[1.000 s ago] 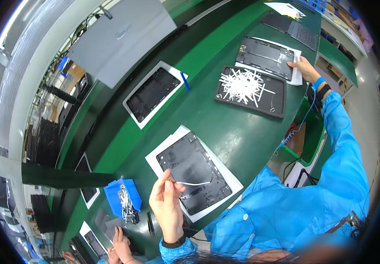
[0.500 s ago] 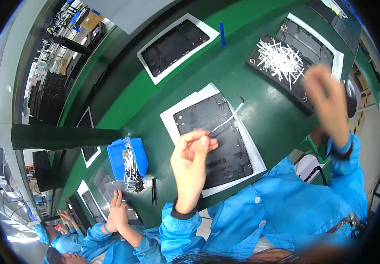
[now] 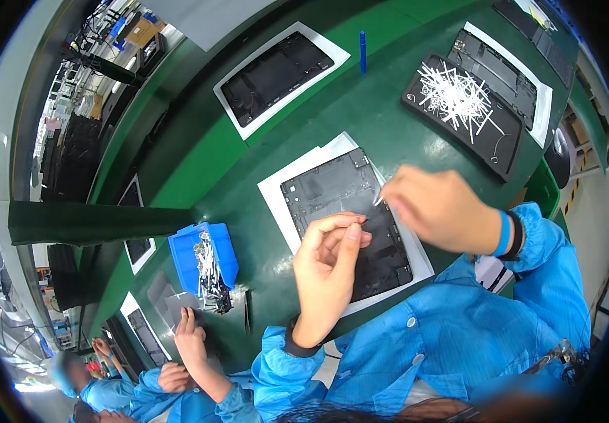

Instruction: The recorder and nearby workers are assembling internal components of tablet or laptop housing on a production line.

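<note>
Swung back from the strip tray, my right hand (image 3: 440, 209) meets my left hand (image 3: 327, 271), both pinching a thin white strip (image 3: 377, 200) over the dark panel (image 3: 350, 220) near the bench's (image 3: 198, 151) front edge, ready to lay.

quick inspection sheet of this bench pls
surface: green worktable
job's things: black flat panel on a white sheet; thin white strip at the fingertips
clutter: black tray of white strips; blue bin of small parts; blue pen; second black panel
hands: left hand pinched above the panel; right hand blurred
cables: nothing seen
surroundings: a co-worker's hands at lower left
</note>
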